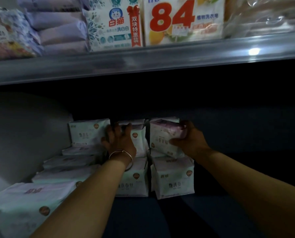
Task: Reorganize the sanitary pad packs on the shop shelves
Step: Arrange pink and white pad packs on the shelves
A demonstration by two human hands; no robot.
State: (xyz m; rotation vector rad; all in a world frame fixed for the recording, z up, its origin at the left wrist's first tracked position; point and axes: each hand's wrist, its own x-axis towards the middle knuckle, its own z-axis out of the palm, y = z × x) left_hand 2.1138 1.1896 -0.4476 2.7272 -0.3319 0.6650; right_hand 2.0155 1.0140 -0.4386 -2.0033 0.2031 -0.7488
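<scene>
Pink-topped pad pack [167, 134] at frame centre-right, tilted atop right column; our right hand [189, 140] grips it, fingers curled round its far edge. Our left hand [119, 138] has fingers spread flat against middle column's upright pack [138, 133]. Two front packs [173, 179] stand squared. We judge roughly midway: slumped packs [66, 176] at lower left not yet straightened. Soap boxes [116, 23] on upper shelf.

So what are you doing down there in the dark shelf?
A person is tidying white plastic sanitary pad packs on the lower shop shelf. The right hand holds a tilted pink-topped white pack in its grip, above another pack. The left hand, with a thin bangle, rests spread on the standing packs beside it.
</scene>
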